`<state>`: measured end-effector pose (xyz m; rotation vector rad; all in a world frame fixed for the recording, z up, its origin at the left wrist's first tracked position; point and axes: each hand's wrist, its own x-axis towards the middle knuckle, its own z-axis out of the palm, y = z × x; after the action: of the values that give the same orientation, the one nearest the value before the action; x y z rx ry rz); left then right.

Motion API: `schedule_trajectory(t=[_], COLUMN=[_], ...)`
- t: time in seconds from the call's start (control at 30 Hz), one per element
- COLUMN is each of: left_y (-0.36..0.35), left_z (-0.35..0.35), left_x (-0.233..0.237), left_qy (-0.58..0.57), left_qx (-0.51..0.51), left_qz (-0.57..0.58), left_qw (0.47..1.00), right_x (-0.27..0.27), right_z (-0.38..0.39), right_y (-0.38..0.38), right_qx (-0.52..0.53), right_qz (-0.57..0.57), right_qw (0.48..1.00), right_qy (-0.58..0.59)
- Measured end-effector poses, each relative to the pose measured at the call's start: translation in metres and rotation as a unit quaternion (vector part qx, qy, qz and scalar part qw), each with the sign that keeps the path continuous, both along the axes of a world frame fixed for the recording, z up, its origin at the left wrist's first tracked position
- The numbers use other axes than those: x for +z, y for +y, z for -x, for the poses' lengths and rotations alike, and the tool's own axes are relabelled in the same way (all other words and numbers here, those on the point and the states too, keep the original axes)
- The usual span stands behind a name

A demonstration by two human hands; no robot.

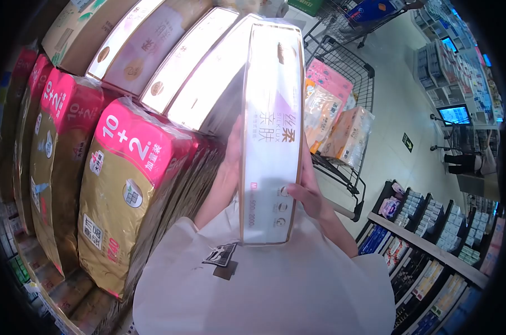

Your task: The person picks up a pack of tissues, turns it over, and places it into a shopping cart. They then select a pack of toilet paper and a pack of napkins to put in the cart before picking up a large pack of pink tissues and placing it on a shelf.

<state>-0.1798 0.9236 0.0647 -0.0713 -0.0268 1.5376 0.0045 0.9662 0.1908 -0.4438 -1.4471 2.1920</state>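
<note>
- While the right hand [309,192] grasps the long white pack [272,111], its thumb lies over the face near the lower end; the other fingers are mostly out of sight round the side.
- Left hand [227,153] meets the opposite edge, but its fingertips are hidden behind the pack, so I cannot tell how firmly they close.
- Held in front of the chest, the pack has its near end touching or just beside the pale shirt [264,285], and its far end points away, close to the white packs [191,56] on the left.
- Judging by this pose, the step in hand is a 2-handed hold with the printed face towards the eyes; any move from it calls for support on both sides and room for the far end.
- Smooth and shiny, the pack shows gold edging, grey and gold lettering, a pale purple patch and small round marks low down; its wrap looks intact on the visible face.
- Beside it on the right stands a cart [367,84] holding pink and orange packs; on the left are gold packs [116,201] marked 10+2.
</note>
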Motion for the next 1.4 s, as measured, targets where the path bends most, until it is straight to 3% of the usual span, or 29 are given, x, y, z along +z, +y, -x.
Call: schedule_trajectory(t=[0.53, 0.77, 0.93, 1.03, 1.23, 1.4], left_y=[-0.006, -0.014, -0.024, -0.023, -0.015, -0.012], left_z=[-0.005, 0.003, 0.008, 0.005, -0.004, -0.005], left_x=[0.019, 0.053, 0.085, 0.094, 0.113, 0.101], left_qy=[0.077, 0.096, 0.310, 0.349, 0.346, 0.312], left_qx=[0.029, -0.022, -0.071, -0.093, -0.115, -0.126], left_qz=[0.132, 0.099, 0.139, 0.165, 0.241, 0.252], left_qw=[0.988, 0.990, 0.938, 0.918, 0.899, 0.907], right_x=[-0.003, 0.006, 0.015, 0.016, 0.017, 0.011], right_z=[-0.007, -0.028, -0.021, -0.025, -0.030, -0.036], right_y=[-0.002, 0.028, 0.027, 0.028, 0.024, 0.025], right_qx=[-0.068, -0.069, -0.184, -0.195, -0.203, -0.208], right_qz=[-0.016, -0.068, 0.082, 0.129, 0.195, 0.240], right_qw=[0.997, 0.991, 0.979, 0.972, 0.959, 0.948], right_qy=[-0.040, -0.092, 0.014, 0.011, 0.021, 0.028])
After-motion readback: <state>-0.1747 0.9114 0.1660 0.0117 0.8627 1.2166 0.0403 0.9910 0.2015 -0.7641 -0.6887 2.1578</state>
